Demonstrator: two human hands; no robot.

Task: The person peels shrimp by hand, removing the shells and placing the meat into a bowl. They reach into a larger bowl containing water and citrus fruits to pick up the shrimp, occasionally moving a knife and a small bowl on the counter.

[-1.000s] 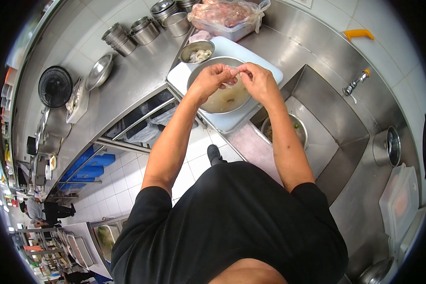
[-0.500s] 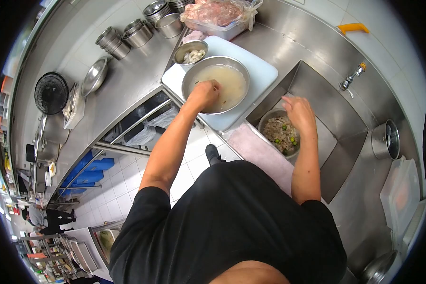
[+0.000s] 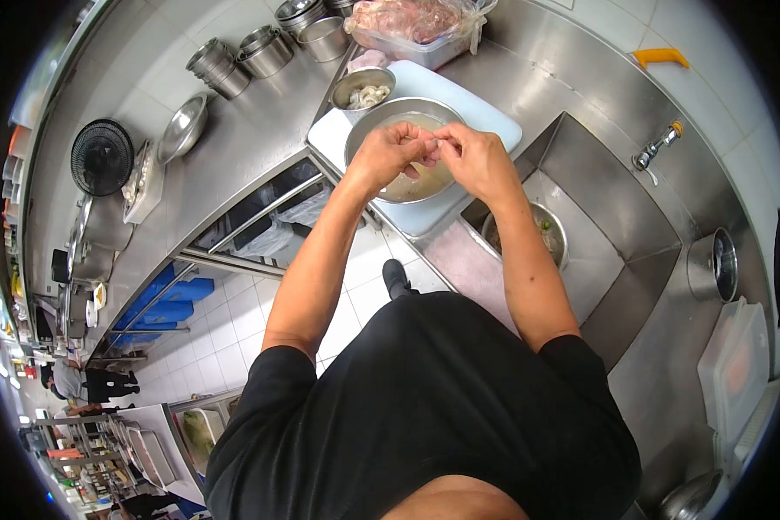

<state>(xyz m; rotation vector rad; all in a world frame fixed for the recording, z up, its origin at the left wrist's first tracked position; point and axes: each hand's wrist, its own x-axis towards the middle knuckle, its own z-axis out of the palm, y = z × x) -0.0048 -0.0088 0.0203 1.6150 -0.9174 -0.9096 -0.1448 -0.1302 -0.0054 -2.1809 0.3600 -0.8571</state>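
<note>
My left hand (image 3: 396, 156) and my right hand (image 3: 475, 159) meet above a steel bowl (image 3: 360, 144) of cloudy water on a light-blue cutting board (image 3: 500, 132). The fingertips of both hands are pinched together, almost touching each other. Whatever lies between them is small and mostly hidden. Just behind the big bowl sits a smaller steel bowl (image 3: 342, 91) with pale, whitish pieces of food (image 3: 369, 96) in it. Partly covered by my right forearm, a bowl (image 3: 560, 227) of brownish scraps and green bits stands in the sink.
The steel sink (image 3: 620, 199) lies on the right, with a tap (image 3: 659, 144) on its back wall. A pink cloth (image 3: 468, 256) covers its near edge. Bagged raw meat (image 3: 407, 19) in a plastic tub stands behind the board. Stacked steel containers (image 3: 264, 54) line the left counter.
My right hand has moved left from above the sink bowl to the water bowl. My left hand has lifted out of the water, and the two hands have come together.
</note>
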